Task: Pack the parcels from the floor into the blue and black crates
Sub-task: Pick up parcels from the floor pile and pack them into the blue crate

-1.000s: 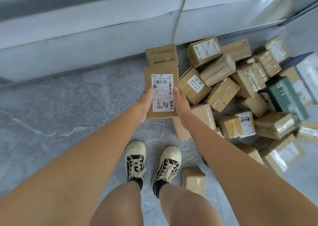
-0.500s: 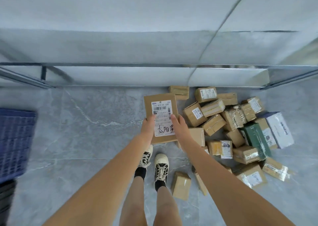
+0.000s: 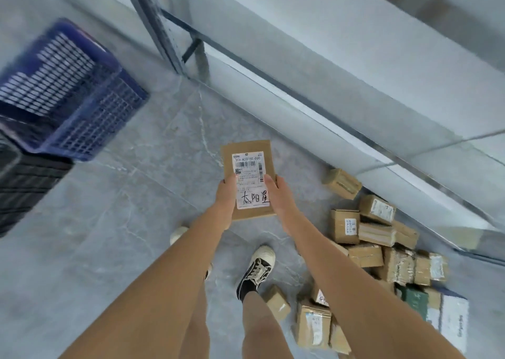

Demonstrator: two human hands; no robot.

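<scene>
Both sets of fingers are wrapped onto one flat cardboard parcel, and it is up in the air, out in front of the person, above the grey floor. The left hand clamps the parcel's left edge, thumb lying on top beside the white shipping label. The right hand takes the right edge the same way, thumb on the label's margin. The remaining fingers of both hands are tucked underneath and out of sight. The label faces up: a barcode near the top, handwritten characters across the bottom.

Below the parcel, a black-and-cream sneaker is planted on the floor, with the toe of the other shoe peeking out past the left forearm.

Out to the right, the pile of parcels lies heaped on the floor against the base of the metal shelving. They are brown cartons mostly, many taped and labelled, with a green box and a white one at the near edge. One small carton sits apart, just beside the sneaker.

Far left, well apart from the held parcel, the blue crate shows its mesh walls, blurred. The black crate is directly below it at the frame edge; whether the blue one rests on it cannot be told from here.
</scene>
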